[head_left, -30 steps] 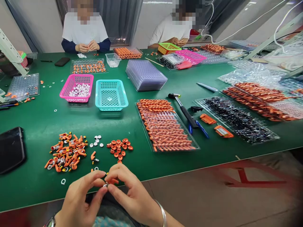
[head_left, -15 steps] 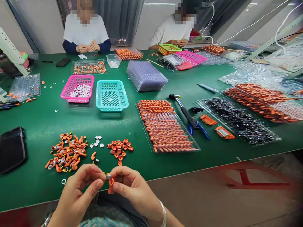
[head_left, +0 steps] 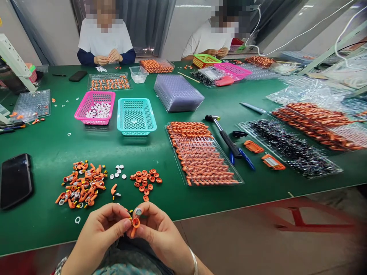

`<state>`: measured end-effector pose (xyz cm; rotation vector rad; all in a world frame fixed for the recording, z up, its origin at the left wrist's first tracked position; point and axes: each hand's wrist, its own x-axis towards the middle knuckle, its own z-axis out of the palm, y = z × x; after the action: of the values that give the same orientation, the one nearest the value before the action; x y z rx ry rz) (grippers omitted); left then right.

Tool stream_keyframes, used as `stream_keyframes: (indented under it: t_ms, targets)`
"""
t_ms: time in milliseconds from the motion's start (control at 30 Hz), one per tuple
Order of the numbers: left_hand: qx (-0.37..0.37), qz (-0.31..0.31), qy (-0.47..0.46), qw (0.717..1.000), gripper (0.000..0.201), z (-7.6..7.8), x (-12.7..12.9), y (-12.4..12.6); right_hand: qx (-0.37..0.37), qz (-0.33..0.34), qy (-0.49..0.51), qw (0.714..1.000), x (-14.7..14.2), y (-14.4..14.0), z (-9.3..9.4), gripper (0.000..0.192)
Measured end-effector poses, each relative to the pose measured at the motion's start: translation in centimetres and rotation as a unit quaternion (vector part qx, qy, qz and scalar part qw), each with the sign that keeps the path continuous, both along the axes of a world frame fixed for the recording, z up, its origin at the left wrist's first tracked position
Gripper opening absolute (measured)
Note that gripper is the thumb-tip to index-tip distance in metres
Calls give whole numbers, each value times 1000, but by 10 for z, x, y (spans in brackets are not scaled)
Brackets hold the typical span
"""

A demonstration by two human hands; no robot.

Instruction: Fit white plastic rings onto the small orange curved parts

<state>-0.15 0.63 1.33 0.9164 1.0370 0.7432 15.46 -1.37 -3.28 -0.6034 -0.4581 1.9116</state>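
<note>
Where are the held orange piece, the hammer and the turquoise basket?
Held orange piece (head_left: 133, 230): head view, on the stem below its round open end.
Hammer (head_left: 230, 144): head view, on its black handle.
Turquoise basket (head_left: 134, 113): head view, on its mesh floor.

The orange casing (head_left: 133, 231) looks smooth plastic, the turquoise basket (head_left: 137, 132) glossy, the tabletop (head_left: 94, 146) smooth.

orange piece (head_left: 135, 223): partly hidden, detail too small | bracelet (head_left: 194, 261): cut by bottom edge | red frame (head_left: 297, 217): blurred
</note>
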Motion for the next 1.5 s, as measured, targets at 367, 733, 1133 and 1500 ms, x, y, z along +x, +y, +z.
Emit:
stream_keyframes:
  t_ms: [367, 733, 1133, 1500]
  targets:
    - [145, -47, 155, 976, 15, 1, 0, 5, 64, 13, -92, 994, 5, -7, -13, 25]
    - [152, -67, 174, 971, 20, -9, 16, 6, 33, -3, -170, 985, 17, -10, -17, 31]
    - [227, -113, 242, 936, 16, -11, 37, 11, 86, -78, -366, 923, 32, -12, -11, 15]
    - [470, -156, 461, 737, 5, -27, 47, 38, 143, -139, -495, 846, 54, -7, -9, 16]
